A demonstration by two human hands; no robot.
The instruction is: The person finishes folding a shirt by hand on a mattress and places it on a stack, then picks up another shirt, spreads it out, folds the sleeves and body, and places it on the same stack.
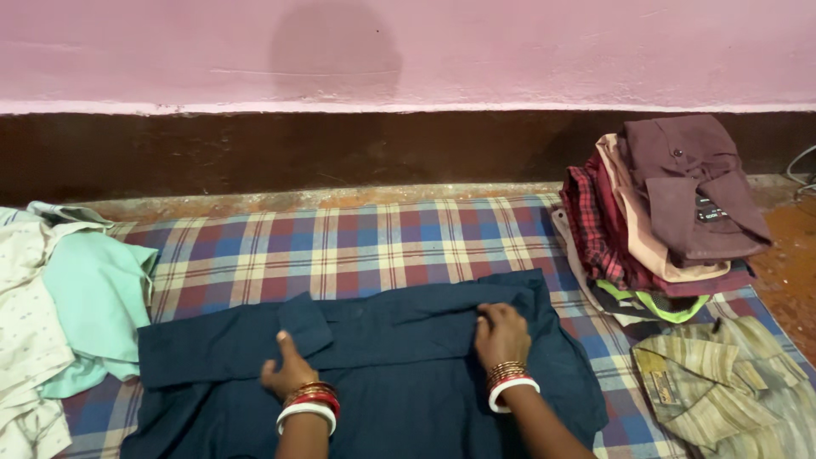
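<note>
A dark blue shirt [399, 365] lies spread flat on a checked cloth [365, 242] on the floor. Its upper part is folded over toward me. My left hand [287, 370] rests on the shirt just below a folded flap, fingers lightly curled and thumb up. My right hand [501, 334] presses on the folded edge of the shirt to the right, fingers pinching the fabric. Both wrists wear red, gold and white bangles.
A stack of folded shirts, topped by a maroon one [693, 191], stands at the right. A striped beige shirt [731, 387] lies folded below it. A loose heap of pale green and white clothes [59, 314] is at the left. A pink and brown wall [408, 102] runs behind.
</note>
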